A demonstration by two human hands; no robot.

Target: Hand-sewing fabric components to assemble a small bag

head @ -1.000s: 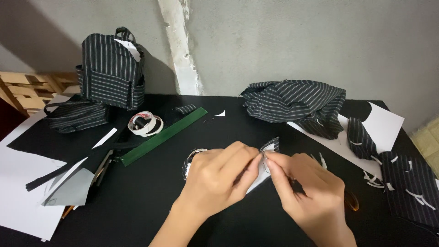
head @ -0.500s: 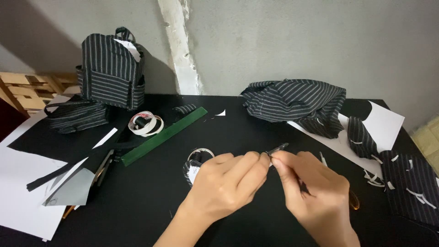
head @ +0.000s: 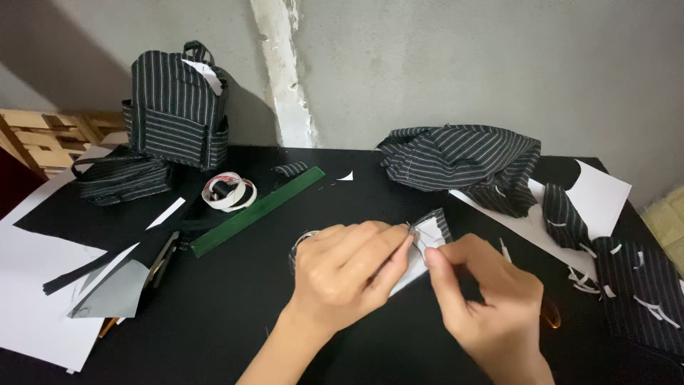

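Since the earlier frames, both hands have shifted slightly toward the far side of the table, and the small striped fabric piece (head: 432, 232) now stands more upright between them, its white paper backing facing the camera.

Left hand (head: 345, 274): fingers curled and narrow, thumb and forefinger pinching the near-left edge of the fabric piece. Right hand (head: 488, 306): fingers drawn together, fingertips (head: 429, 258) touching the lower right of the same piece; whether they grip it or a small tool cannot be told. The piece is held just above the black table (head: 235, 314), near centre.

Surroundings:
- Green ruler (head: 258, 211), lying diagonally, left of the hands.
- Coiled measuring tape (head: 228, 192), just beyond the ruler's left part.
- Striped miniature backpack (head: 178, 107), upright at far left against the wall, with a striped strap bundle (head: 121, 180) beside it.
- Heap of striped fabric (head: 463, 160), far right of centre.
- White paper sheets (head: 32, 285) at the near left; more white paper (head: 598, 196) and striped offcuts (head: 634, 285) at the right.
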